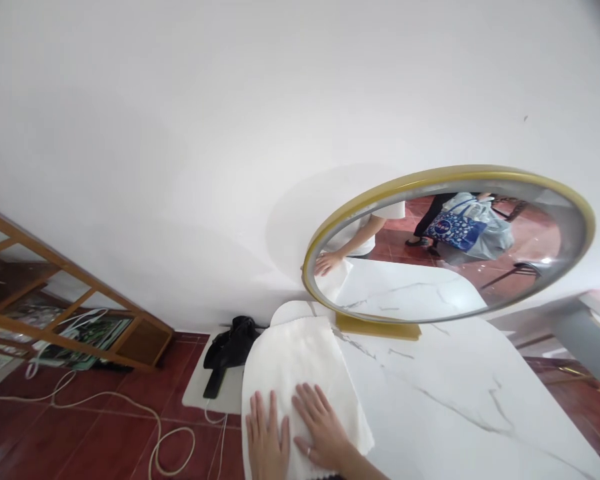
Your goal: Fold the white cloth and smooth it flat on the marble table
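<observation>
A white cloth (pixel 305 353) with a scalloped edge lies flat over the left end of a white marble-patterned table (pixel 445 400). My left hand (pixel 269 437) rests palm down on the cloth near the table's left edge, its fingers stretched out. Beside it, my right hand (pixel 320 423) also lies flat on the cloth, fingers extended and a ring on one of them. Neither hand grips anything. Behind the cloth stands an oval-looking mirror (pixel 405 287) with a gold frame and a gold base (pixel 377 327).
Left of the table, a black bag (pixel 235 340) and a dark phone (pixel 214 383) lie on a pale low surface. A white cable (pixel 130 398) loops over the red tile floor. A wooden shelf (pixel 145 333) stands at far left. The mirror reflects a person carrying bags.
</observation>
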### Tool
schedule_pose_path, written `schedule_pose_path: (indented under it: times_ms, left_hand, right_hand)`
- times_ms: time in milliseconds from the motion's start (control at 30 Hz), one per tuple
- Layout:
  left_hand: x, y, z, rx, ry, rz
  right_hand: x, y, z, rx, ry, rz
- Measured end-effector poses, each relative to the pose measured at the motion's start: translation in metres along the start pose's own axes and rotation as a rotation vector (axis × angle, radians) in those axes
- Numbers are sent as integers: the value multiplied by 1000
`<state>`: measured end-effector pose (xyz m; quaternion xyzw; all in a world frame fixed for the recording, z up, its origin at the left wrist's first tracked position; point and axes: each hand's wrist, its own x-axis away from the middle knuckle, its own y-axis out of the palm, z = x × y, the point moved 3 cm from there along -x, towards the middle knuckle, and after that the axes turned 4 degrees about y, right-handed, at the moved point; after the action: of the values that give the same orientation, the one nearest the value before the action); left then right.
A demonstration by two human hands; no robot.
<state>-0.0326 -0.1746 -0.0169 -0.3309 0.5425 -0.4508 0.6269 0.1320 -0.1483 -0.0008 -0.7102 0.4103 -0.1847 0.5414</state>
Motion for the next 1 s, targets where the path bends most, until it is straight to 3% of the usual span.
schedule_pose_path:
  times_ms: [100, 200, 467, 600, 667, 733, 867, 1000]
  left_hand:
    - [6, 2, 23, -17, 59, 16]
    - [7, 10, 56, -3, 165, 13]
    - [4, 55, 158, 197, 281, -166]
    - [-39, 53, 180, 251, 20, -242]
    - [-72, 46, 183, 299, -118, -334]
    - [-104, 40, 184, 384, -156, -451]
    - [-151, 29, 188, 513, -38, -584]
    - [-158, 7, 224, 606, 179, -620]
  right_hand:
    - [26, -13, 6, 44, 20, -3]
    - [59, -24, 21, 181, 58, 81]
    - [151, -46, 83, 511, 186, 397]
    - [171, -46, 99, 525, 195, 448]
    - [174, -39, 103, 473, 225, 422]
    - [175, -32, 107, 403, 265, 419]
    - [176, -19, 118, 301, 314, 414]
    - [171, -23, 124, 161, 351, 301]
